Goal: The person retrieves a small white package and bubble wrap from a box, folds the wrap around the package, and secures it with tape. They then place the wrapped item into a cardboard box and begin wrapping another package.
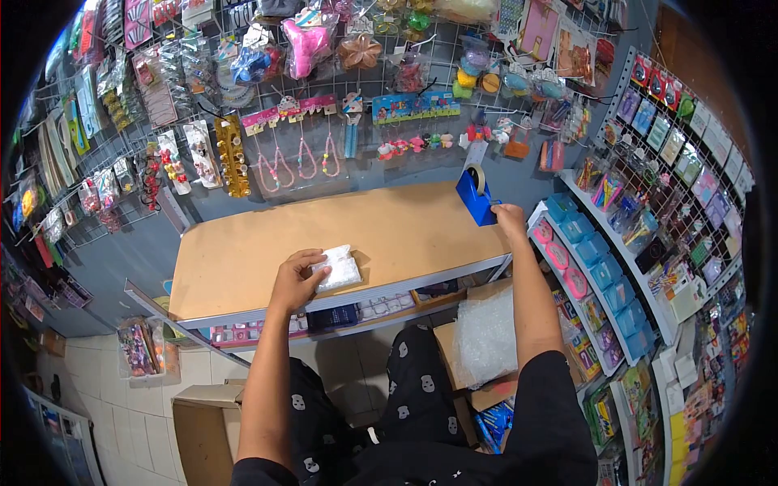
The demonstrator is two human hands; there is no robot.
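Note:
A small white packet (340, 274), apparently wrapped in bubble wrap, lies on the wooden tabletop near its front edge. My left hand (298, 282) is closed on the packet's left side, thumb in front and fingers behind. At the back right of the tabletop stands a blue tape dispenser (472, 197) with a roll of tape (477, 178) in it. My right hand (510, 220) reaches to the dispenser's front end, with its fingertips pinched at the tape's end by the cutter. The strip between those fingers is barely visible.
The tan tabletop (267, 235) has a shelf of small goods beneath it. Packaged accessories hang on a wire grid (324, 89) behind. Blue bins (596, 251) line the right. Bubble wrap (486, 336) sits below my right arm; an open cardboard box (203, 433) stands lower left.

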